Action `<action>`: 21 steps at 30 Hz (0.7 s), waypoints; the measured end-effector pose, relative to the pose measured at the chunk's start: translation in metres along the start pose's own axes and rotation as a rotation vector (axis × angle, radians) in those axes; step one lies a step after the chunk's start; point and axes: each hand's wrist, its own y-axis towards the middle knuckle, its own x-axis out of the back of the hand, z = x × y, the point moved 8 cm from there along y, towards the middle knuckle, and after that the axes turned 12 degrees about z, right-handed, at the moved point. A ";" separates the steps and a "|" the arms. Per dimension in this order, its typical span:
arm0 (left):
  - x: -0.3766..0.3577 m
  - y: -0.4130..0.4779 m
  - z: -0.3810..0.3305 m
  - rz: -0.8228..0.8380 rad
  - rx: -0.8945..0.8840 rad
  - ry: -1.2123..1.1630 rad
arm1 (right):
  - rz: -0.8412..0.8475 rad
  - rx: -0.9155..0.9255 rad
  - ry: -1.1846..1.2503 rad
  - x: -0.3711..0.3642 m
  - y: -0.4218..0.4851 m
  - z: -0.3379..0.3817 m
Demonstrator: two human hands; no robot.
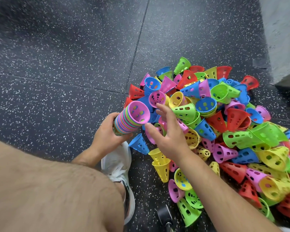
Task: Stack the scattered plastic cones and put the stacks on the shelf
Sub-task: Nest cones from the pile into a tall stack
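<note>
You're holding the stack (131,117) in your left hand (107,131), fingers wrapped tight round its lower end. Its long axis is lying tilted, running from about 8 o'clock at the hand up to 2 o'clock, w/ the open pink mouth facing the pile (224,124).

Your right hand (167,131) is hovering just right of that mouth, fingers spread wide, holding nothing. The index tip is just below a loose pink cone (156,98), which is sitting on the pile's near-left edge, at roughly 1 o'clock from the stack's mouth, its open rim turned up toward you. I can't tell if the fingertip is touching it or only near.

That's the relation to watch: the pink cone is lying at 11 o'clock from your right palm, close to the fingertips, and near the stack's mouth. The right hand is the nearer and the free 1, so it's prob. the 1 to grab it.

Judging the job: early still. The pile is big, spreading off to 4 o'clock, w/ a few strays like the blue cone (139,144) by your shoe (117,163). No shelf in view.
</note>
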 end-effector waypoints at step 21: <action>0.022 -0.008 0.022 -0.053 0.076 0.030 | 0.170 -0.063 -0.545 -0.033 0.010 -0.029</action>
